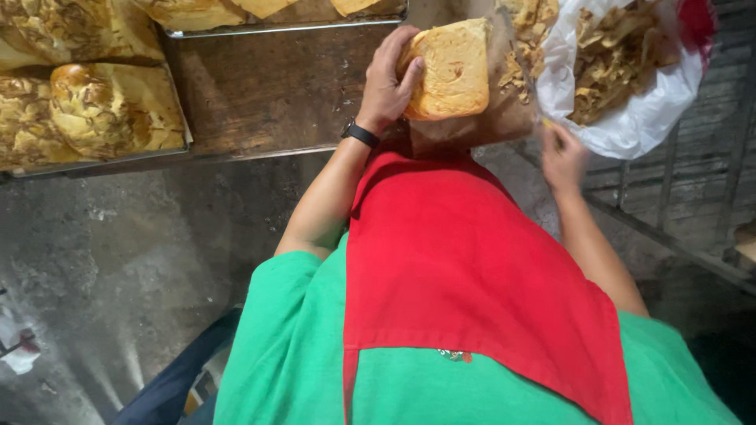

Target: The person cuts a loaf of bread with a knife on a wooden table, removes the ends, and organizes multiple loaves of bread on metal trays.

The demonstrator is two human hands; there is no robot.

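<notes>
Head view: your left hand [386, 83] fingers clamp the loaf [453, 69]; right hand [563, 157], blurred beside it, grip unclear; tray loaves [94, 110] left of it remain.

Head cam, steep downward, close over torso [472, 299] & table edge [268, 149].

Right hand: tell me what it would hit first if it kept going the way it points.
The right hand points up toward the white bag of bread scraps; it would likely meet the bag's edge first, though depth is unclear.
</notes>
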